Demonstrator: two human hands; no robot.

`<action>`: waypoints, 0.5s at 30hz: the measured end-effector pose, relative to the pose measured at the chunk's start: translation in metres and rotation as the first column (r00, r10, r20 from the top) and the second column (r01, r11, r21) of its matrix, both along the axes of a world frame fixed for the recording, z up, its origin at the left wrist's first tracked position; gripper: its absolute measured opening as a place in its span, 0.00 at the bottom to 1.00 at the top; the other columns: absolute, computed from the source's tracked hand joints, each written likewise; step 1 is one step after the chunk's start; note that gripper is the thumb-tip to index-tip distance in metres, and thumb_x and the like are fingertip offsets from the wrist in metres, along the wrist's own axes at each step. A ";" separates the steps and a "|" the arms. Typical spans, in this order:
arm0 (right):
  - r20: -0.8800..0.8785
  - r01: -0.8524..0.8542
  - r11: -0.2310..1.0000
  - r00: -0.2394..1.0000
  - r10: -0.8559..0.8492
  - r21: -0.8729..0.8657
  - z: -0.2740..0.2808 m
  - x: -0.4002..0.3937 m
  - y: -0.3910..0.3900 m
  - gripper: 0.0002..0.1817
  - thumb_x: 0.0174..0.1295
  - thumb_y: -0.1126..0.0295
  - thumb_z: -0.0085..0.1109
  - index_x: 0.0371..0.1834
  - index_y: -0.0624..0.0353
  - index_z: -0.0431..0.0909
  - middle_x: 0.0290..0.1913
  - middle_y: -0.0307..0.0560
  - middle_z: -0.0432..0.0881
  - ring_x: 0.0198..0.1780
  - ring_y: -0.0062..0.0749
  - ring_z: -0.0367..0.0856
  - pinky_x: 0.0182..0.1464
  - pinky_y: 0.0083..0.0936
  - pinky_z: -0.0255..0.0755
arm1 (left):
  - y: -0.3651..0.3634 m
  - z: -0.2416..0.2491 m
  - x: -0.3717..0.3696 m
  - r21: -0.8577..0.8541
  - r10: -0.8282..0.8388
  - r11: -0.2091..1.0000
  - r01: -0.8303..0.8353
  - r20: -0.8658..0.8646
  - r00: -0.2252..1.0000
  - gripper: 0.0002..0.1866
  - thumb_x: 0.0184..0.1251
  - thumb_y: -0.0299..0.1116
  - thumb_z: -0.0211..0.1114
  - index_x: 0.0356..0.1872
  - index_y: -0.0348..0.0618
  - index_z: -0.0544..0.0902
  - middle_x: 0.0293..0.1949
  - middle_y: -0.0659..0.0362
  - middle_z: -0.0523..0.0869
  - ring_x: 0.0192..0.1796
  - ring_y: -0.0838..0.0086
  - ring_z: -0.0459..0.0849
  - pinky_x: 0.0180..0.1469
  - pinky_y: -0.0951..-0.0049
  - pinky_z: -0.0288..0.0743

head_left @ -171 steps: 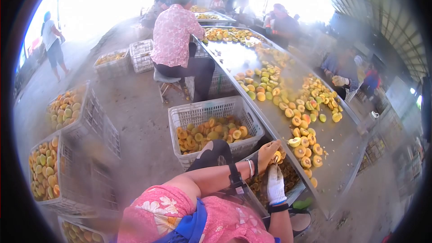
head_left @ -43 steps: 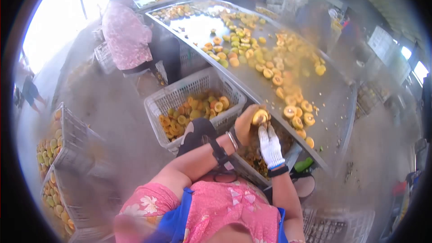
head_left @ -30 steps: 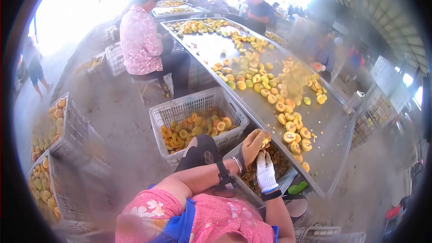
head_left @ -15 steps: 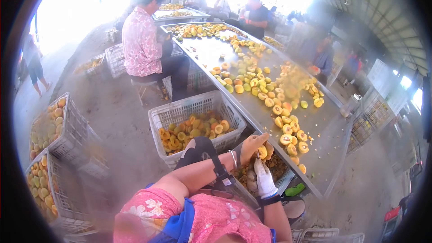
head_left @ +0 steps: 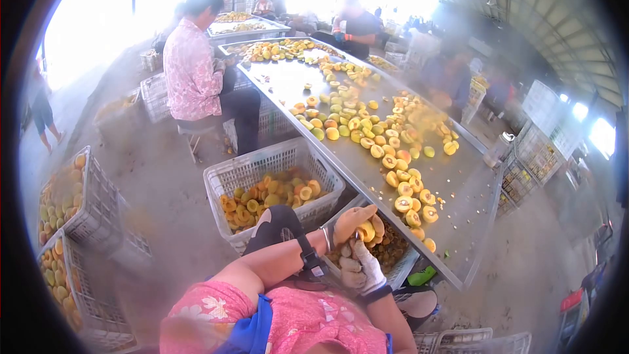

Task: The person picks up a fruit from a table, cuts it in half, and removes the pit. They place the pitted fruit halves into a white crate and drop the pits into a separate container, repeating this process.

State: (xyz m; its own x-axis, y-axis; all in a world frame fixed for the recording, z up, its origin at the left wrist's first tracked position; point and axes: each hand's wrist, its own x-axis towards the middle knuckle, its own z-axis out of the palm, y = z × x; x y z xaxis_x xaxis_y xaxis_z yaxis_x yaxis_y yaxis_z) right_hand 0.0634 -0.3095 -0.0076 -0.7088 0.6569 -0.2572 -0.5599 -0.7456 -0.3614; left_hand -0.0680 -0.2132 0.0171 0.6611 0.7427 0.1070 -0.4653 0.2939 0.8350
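Observation:
My left hand [head_left: 349,224], bare with a silver bracelet at the wrist, is closed round a halved yellow peach [head_left: 365,231]. Close against the cut fruit is my right hand [head_left: 365,269], in a white glove with soiled fingertips. Its fingers are curled round a small slim tool [head_left: 358,236], of which only a bit of dark metal shows at the peach; the rest is hidden in the glove. Both hands are over a crate [head_left: 407,263] of peach scraps, between my knees and the edge of the metal table [head_left: 458,223].
Halved peaches [head_left: 400,177] lie along the table. A grey crate [head_left: 213,187] of peach halves stands left of my knee. Stacked crates [head_left: 98,249] of peaches are at far left. A person [head_left: 193,69] in a patterned shirt sits at the table's left side; other people work farther back.
The view has shifted slightly, moving the table and crates left. My gloved hand has turned, showing its curled fingers, and stays at the peach in my left hand.

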 end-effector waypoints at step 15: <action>0.215 0.487 0.854 0.867 -0.449 -0.184 -0.078 0.030 0.024 0.20 0.75 0.44 0.49 0.37 0.48 0.74 0.18 0.26 0.59 0.12 0.17 0.53 0.14 0.20 0.48 | 0.092 -0.003 -0.054 0.660 0.910 0.404 -0.633 -0.221 0.351 0.11 0.70 0.35 0.63 0.48 0.45 0.87 0.40 0.59 0.89 0.39 0.75 0.84 0.45 0.74 0.78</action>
